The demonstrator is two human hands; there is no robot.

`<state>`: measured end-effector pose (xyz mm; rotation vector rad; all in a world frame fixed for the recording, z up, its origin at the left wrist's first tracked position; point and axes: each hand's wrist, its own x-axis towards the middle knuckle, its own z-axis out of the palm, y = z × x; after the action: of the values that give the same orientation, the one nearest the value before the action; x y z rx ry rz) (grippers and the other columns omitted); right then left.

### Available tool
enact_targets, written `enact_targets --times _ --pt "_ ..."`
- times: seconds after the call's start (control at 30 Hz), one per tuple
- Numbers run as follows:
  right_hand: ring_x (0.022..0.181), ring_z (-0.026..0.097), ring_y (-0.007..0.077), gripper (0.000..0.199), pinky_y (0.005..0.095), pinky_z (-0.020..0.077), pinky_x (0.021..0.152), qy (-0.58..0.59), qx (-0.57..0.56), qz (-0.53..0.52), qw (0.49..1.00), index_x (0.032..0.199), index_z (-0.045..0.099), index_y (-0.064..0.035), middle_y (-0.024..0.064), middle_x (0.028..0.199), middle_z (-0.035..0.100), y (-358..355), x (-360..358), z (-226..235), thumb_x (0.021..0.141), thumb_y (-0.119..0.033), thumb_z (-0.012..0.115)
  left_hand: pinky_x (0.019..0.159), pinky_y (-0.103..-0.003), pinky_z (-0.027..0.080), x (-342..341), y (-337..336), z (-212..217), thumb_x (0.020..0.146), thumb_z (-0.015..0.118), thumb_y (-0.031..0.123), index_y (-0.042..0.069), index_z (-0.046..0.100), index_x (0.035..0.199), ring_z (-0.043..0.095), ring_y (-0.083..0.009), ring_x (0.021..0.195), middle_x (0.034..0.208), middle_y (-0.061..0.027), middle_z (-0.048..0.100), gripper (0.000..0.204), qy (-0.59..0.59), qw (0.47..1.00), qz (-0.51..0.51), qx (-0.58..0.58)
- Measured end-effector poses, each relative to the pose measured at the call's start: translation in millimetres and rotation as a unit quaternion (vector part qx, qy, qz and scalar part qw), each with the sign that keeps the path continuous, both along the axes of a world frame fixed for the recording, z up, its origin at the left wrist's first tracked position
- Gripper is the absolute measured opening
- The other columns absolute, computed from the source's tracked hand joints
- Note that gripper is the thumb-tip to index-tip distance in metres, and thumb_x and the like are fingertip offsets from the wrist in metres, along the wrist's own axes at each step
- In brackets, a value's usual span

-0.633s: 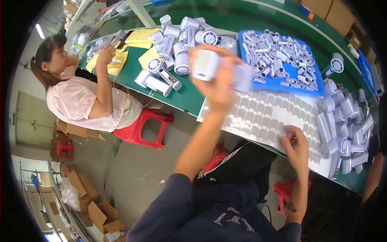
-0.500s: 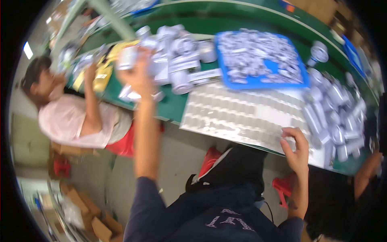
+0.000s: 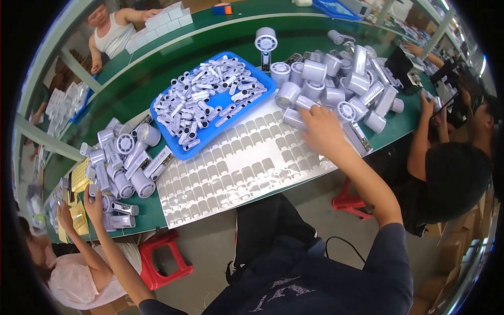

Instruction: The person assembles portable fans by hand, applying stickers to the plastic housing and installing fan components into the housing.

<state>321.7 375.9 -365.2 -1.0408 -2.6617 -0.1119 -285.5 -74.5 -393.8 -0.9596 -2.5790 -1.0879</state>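
My left hand (image 3: 94, 206) is at the near edge of the left pile of white handheld fans (image 3: 125, 144), its fingers closed around a small white end of a fan (image 3: 93, 190). Over by the right pile, my right hand (image 3: 323, 131) has its fingers and thumb about a white handheld fan (image 3: 294, 118) lying at the pile's near left edge. Part of that fan is hidden under the hand. Between the hands lies a white sheet (image 3: 236, 167) with rows of grey rounded stickers and some bare gaps.
Behind the sheet sits a blue tray (image 3: 186, 154) with many small white parts. One fan (image 3: 266, 44) stands upright beside it. A co-worker in pink (image 3: 79, 281) works at the left near yellow pieces (image 3: 80, 176); another in black (image 3: 446, 178) sits right. Red stools (image 3: 165, 262) stand below.
The view has swung to the left. My left hand has lowered the fan it carried to the left pile, and my right hand has moved from above the sheet onto the right pile.
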Motion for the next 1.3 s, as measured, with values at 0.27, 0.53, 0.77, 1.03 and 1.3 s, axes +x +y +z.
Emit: enact_targets --times 0.27,0.53,0.77,1.03,1.3 --pt "0.098 0.057 0.0328 0.05 0.0415 0.0474 0.082 0.13 -0.072 0.092 0.985 0.116 0.057 -0.0046 0.0128 0.1 0.057 -38.0 3.1 70.6 0.069 -0.009 0.075 0.102 -0.033 0.039 146.8 75.7 49.2 0.086 0.062 0.003 0.0 0.056 0.124 0.055 -0.0223 0.113 0.124 -0.0132 0.059 0.039 0.004 0.969 -0.059 0.242" --pt "0.112 0.056 0.0314 0.054 0.0382 0.0455 0.094 0.253 -0.313 0.469 0.787 0.12 0.056 -0.0082 0.0103 0.117 0.059 -75.2 -39.7 66.2 0.07 0.002 0.072 0.094 -0.038 0.045 382.7 243.0 83.8 0.063 0.087 0.024 0.001 0.058 0.121 0.059 -0.0329 0.109 0.117 -0.0157 0.063 0.069 -0.102 0.84 -0.522 0.108" --pt "0.101 0.06 0.0303 0.034 0.0384 0.0491 0.086 0.151 -0.243 0.288 0.914 0.112 0.062 -0.0049 0.0137 0.104 0.062 -9.8 -40.5 9.8 0.078 -0.004 0.067 0.074 -0.038 0.048 361.0 243.4 45.9 0.06 0.086 0.03 0.007 0.07 0.1 0.06 -0.0292 0.085 0.088 -0.0083 0.068 0.049 -0.054 0.893 -0.446 -0.026" --pt "0.089 0.064 0.029 0.024 0.04 0.0513 0.079 0.255 -0.142 0.245 0.925 0.104 0.066 -0.0026 0.015 0.097 0.064 20.3 -138.2 11.1 0.081 -0.007 0.063 0.079 -0.038 0.044 366.3 265.7 45.8 0.061 0.082 0.033 0.016 0.073 0.096 0.057 -0.0257 0.087 0.085 -0.0033 0.066 0.04 0.024 0.874 -0.455 -0.168" --pt "0.105 0.061 0.0313 0.019 0.0405 0.0535 0.084 0.02 -0.066 0.108 0.992 0.092 0.07 -0.0049 0.0166 0.106 0.065 55.4 -200.0 -7.3 0.075 -0.01 0.064 0.072 -0.035 0.046 376.8 259.1 38.9 0.057 0.085 0.029 0.012 0.074 0.091 0.057 -0.025 0.081 0.08 -0.0038 0.065 0.04 0.071 0.89 -0.428 -0.141"
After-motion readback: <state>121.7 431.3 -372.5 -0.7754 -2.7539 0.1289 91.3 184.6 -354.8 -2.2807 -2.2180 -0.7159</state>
